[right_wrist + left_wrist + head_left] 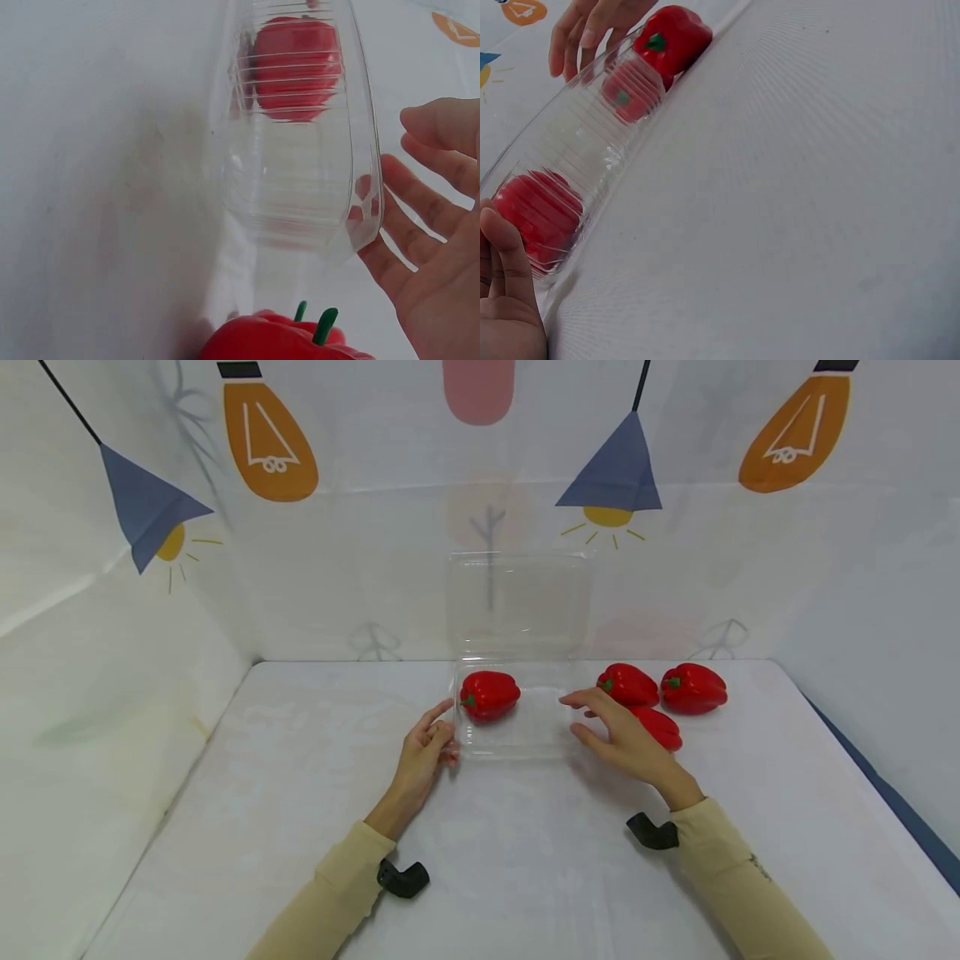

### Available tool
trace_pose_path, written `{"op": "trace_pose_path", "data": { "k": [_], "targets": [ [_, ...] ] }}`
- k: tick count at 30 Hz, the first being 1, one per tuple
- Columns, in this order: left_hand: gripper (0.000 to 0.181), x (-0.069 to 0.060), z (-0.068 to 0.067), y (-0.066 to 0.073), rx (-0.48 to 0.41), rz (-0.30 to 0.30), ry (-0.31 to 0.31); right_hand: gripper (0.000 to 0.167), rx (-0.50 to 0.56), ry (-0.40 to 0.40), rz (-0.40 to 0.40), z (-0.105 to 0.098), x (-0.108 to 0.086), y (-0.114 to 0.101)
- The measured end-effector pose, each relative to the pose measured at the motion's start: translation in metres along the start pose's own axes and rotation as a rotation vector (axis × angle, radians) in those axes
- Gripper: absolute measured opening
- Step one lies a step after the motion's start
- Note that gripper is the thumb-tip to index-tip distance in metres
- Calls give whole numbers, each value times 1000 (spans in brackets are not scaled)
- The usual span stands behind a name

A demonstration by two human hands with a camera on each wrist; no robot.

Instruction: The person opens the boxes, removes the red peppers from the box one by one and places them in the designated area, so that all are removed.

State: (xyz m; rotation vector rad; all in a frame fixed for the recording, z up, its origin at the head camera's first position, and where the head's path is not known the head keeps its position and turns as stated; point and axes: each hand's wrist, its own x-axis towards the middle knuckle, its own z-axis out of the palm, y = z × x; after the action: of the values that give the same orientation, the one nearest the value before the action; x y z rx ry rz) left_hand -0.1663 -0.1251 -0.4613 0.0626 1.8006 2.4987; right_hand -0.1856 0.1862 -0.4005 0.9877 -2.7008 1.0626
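A clear plastic clamshell container (540, 749) lies on the table with its lid (521, 606) raised at the back. One red bell pepper (490, 697) sits inside, in the left half. My left hand (420, 764) holds the container's left side, index finger along the rim and thumb by the wall (506, 292). At the right end, my right hand (622, 739) hovers with fingers spread and nothing in its grasp; its fingertips are close to the rim (431, 217), contact unclear. Beside it lie three more red peppers, one back left (626, 683), one back right (693, 687), one partly hidden (662, 729).
A white cloth covers the table (315, 735). Behind it hangs a pale curtain (360, 552) printed with lamps and bulbs, and another white sheet (112, 710) hangs on the left. Each sleeve has a black wrist device, one left (403, 879) and one right (652, 832).
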Motion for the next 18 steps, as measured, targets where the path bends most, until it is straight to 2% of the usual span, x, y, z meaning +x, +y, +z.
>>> {"op": "trace_pose_path", "data": {
  "k": [8, 18],
  "targets": [
    [41, 0, 1, 0, -3, -14, 12, 48, 37, -8, -61, 6, 10, -1],
    [42, -1, 0, 2, 6, -15, 0, 50, 56, -58, -18, 16, 24, -5]
  ]
}}
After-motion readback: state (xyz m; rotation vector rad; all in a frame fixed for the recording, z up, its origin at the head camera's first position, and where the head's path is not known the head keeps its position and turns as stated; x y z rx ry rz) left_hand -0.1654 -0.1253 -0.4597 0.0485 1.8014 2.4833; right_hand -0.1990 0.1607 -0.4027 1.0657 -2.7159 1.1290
